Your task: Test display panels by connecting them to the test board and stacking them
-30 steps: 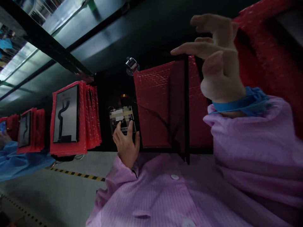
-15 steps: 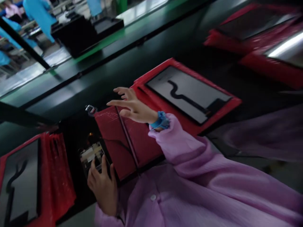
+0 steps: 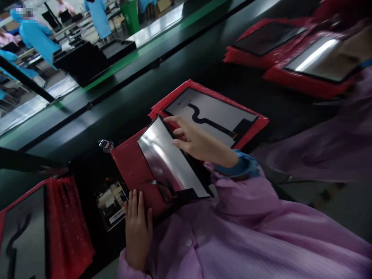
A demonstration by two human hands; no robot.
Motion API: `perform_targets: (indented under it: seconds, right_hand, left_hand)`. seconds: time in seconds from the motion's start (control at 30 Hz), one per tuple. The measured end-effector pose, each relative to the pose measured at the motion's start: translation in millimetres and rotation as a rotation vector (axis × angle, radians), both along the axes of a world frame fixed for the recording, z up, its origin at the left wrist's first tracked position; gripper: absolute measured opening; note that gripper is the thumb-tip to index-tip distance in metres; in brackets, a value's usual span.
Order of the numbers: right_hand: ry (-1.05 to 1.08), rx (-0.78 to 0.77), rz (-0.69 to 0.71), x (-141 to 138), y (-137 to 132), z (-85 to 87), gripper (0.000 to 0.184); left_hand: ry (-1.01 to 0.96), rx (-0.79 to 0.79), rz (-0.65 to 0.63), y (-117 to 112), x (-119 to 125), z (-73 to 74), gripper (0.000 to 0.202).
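A display panel point(image 3: 171, 155) with a silver back and a dark flex cable is tilted up over a red pad point(image 3: 129, 159). My right hand point(image 3: 197, 141), in a blue wristband, has its fingers and thumb at the panel's upper right edge and holds it there. Some fingertips are hidden behind that edge. My left hand point(image 3: 138, 226) lies flat at the pad's lower left edge, fingers stretched out and holding nothing. Beside its fingertips is a small circuit board point(image 3: 112, 201) with a white label.
Behind my right hand, another panel point(image 3: 213, 112) lies on red wrapping. A stack of red sleeves point(image 3: 71, 224) with a panel stands at left. More panels point(image 3: 316, 58) on red stacks lie far right, near another person's arm. Black trays point(image 3: 87, 60) sit on the ledge.
My right hand has come down from the air onto the panel, whose silver back now faces up-left. My left hand has shifted from the circuit board onto the red pad's edge.
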State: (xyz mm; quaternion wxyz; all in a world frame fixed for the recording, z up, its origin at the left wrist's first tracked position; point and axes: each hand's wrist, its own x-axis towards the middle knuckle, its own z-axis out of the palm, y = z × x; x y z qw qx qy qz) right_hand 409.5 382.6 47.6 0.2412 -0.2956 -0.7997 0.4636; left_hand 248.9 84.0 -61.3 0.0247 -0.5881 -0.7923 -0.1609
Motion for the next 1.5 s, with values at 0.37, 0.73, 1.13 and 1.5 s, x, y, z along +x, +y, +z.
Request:
perform_targets:
  seconds: [0.37,0.73,1.13,1.5]
  right_hand:
    - [0.097,-0.506,0.038,-61.4,-12.9,-75.7,0.053]
    - [-0.373,0.303,0.160,-86.7,-40.3,-46.9,0.038]
    - [-0.179,0.239,0.504,-127.8,-85.2,-48.5,0.020]
    - [-0.082,0.541,0.587,-135.4,-98.6,-63.9,0.027]
  left_hand:
    - [-0.121,0.001,0.077,-6.5,15.5,8.2,0.087]
    - [-0.095,0.238,-0.065,31.1,-56.3,92.1,0.037]
    - [-0.036,0.002,-0.143,73.0,-121.9,78.2,0.030]
    - [-0.084,-0.004,-0.189,54.7,-128.9,86.9,0.033]
